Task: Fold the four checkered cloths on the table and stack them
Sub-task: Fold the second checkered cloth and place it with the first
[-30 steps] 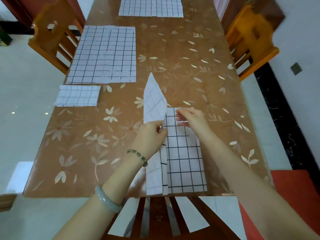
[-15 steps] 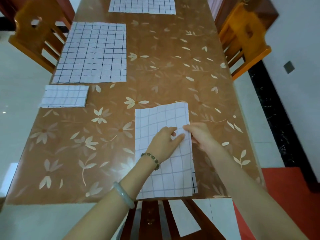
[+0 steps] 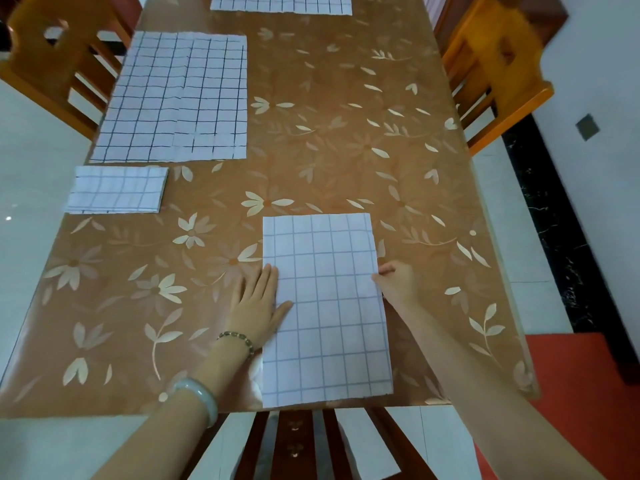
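Observation:
A white checkered cloth (image 3: 325,306), folded in half lengthwise, lies flat at the near edge of the table (image 3: 346,133). My left hand (image 3: 258,303) rests flat, fingers spread, on its left edge. My right hand (image 3: 398,282) touches its right edge with curled fingers. A small folded cloth (image 3: 116,189) lies at the left edge. Beyond it an unfolded checkered cloth (image 3: 173,98) lies spread out. Another unfolded cloth (image 3: 280,2) shows at the far end, cut off by the frame.
The table has a brown flower-patterned cover. Wooden chairs stand at the far left (image 3: 52,60) and far right (image 3: 495,71). A dark chair back (image 3: 294,441) sits right below the near edge. Red floor covering (image 3: 581,393) lies at the right.
The raised left half of the near cloth came down over the right half. Both hands then slid apart from its middle to its side edges.

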A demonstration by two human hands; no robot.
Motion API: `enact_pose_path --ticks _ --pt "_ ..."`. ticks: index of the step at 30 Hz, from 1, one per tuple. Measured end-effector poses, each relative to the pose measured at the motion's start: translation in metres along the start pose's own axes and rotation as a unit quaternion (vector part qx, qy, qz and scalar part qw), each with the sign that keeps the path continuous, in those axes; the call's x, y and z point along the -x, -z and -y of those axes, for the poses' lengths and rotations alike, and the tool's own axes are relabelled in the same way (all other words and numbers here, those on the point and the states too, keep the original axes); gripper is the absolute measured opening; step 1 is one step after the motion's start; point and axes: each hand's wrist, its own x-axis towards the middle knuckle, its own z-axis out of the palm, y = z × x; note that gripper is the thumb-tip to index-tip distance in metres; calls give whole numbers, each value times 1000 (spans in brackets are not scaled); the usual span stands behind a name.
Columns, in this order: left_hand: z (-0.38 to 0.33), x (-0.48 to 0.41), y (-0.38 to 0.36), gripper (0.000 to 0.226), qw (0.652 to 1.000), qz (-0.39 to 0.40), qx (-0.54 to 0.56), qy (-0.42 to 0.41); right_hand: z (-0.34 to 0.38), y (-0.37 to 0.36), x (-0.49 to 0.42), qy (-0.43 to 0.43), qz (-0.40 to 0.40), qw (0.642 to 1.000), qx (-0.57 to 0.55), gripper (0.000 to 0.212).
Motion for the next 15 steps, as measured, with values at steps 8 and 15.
enact_pose_path --ticks 8,15 --pt "13 -6 -8 81 999 -45 -15 -18 11 5 -5 39 -28 989 140 12" --pt "15 -75 33 75 992 -105 -41 -53 68 -51 -31 349 -64 914 197 39"
